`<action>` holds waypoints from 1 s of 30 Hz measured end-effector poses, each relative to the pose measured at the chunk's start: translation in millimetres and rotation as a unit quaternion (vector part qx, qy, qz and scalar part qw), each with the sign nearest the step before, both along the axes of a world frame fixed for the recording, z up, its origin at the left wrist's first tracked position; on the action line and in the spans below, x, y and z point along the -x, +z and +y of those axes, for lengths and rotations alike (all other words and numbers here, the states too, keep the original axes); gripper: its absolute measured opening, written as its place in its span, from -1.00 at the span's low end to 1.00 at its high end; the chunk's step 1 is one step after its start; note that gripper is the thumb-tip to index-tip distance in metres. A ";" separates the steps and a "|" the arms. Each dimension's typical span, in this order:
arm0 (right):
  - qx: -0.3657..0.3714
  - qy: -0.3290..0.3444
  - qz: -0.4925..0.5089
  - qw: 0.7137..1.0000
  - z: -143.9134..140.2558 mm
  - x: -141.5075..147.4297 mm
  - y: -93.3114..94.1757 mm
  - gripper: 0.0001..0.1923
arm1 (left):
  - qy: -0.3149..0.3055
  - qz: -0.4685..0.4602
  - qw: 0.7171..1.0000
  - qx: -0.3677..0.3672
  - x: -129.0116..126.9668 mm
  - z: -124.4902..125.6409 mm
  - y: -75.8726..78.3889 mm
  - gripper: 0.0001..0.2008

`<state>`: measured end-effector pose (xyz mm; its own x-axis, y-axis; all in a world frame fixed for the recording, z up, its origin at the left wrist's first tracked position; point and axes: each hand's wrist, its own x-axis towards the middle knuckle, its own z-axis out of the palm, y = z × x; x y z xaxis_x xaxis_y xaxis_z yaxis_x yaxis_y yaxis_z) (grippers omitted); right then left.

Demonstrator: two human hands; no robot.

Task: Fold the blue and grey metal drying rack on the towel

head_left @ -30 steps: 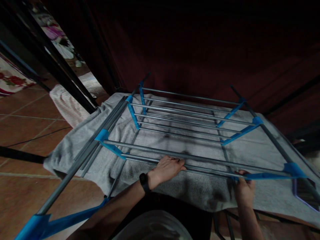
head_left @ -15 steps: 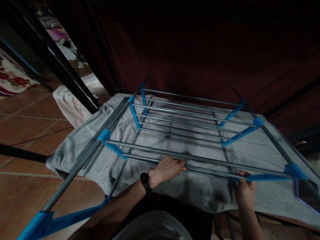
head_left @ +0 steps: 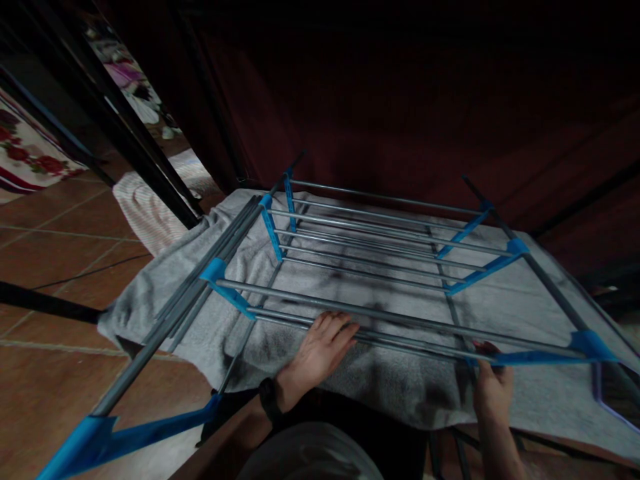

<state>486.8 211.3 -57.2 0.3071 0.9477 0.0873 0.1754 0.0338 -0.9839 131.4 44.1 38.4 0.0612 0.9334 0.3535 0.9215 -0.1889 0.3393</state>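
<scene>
A partly built drying rack with grey metal rods (head_left: 390, 312) and blue plastic brackets (head_left: 270, 230) lies across a grey blanket. My left hand (head_left: 325, 343), a dark band on its wrist, has its fingers curled over the lower rods of the nearest section, around the middle of their length. At those rods' right end, my right hand (head_left: 493, 383) closes around the spot where a rod meets the inner end of the near-right blue bracket (head_left: 545, 356). The rods and bracket partly hide its fingertips.
Several loose rods (head_left: 213, 273) lie on the blanket (head_left: 410, 393) at the rack's left. Another blue bracket (head_left: 155, 430) juts out at the lower left. A dark red curtain (head_left: 390, 120) hangs behind. Black poles (head_left: 130, 127) stand left, above a tiled floor (head_left: 60, 327).
My left hand has shifted slightly left along the rods, its wrist lower and further left. My right hand stays at the bracket. The whole view has shifted slightly.
</scene>
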 end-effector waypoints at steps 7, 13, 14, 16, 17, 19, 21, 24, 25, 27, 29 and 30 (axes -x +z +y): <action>0.003 -0.145 0.004 0.989 -39.3 -4.3 -19.0 -0.44 | 0.360 -0.193 0.906 -0.113 35.4 -59.0 -43.3 -0.83; -0.049 -0.037 -0.075 0.995 -103.5 36.0 -10.2 -0.67 | 0.504 -0.286 0.790 -0.198 74.1 -77.5 -66.8 -0.65; -0.068 0.018 -0.119 0.990 -111.8 48.9 -3.6 -0.71 | 0.503 -0.300 0.786 -0.198 78.5 -76.0 -69.5 -0.58; -0.127 0.126 -0.198 0.964 -122.8 78.3 12.2 -0.78 | 0.491 -0.320 0.789 -0.183 85.4 -69.5 -72.8 -0.48; -0.154 0.183 -0.220 0.946 -125.5 94.5 20.6 -0.78 | 0.482 -0.328 0.794 -0.174 88.3 -65.1 -73.3 -0.45; -0.207 0.280 -0.246 0.904 -125.6 128.4 37.0 -0.74 | 0.470 -0.333 0.801 -0.165 93.9 -55.7 -72.0 -0.45; -0.254 0.356 -0.278 0.855 -121.0 162.5 51.2 -0.65 | 0.466 -0.326 0.806 -0.166 99.6 -47.8 -68.7 -0.49; -0.295 0.420 -0.346 0.785 -112.1 209.1 66.5 -0.57 | 0.462 -0.312 0.813 -0.165 107.0 -42.2 -63.9 -0.58; -0.304 0.432 -0.366 0.766 -109.8 222.3 69.9 -0.56 | 0.458 -0.314 0.815 -0.168 108.6 -41.9 -63.0 -0.61; -0.316 0.450 -0.398 0.734 -107.1 244.2 74.4 -0.57 | 0.441 -0.326 0.816 -0.182 110.4 -42.4 -62.6 -0.65; -0.315 0.457 -0.431 0.711 -106.1 259.4 77.0 -0.60 | 0.430 -0.344 0.810 -0.201 110.6 -43.0 -63.8 -0.67; -0.309 0.459 -0.450 0.701 -105.9 264.6 77.9 -0.62 | 0.429 -0.352 0.805 -0.211 110.4 -43.0 -64.9 -0.68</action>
<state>222.2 105.4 20.7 -0.8497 0.4059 0.3364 0.3410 0.9098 -0.2365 21.0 1.1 -26.4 -0.8954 0.3143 0.3153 0.3822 0.1794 0.9065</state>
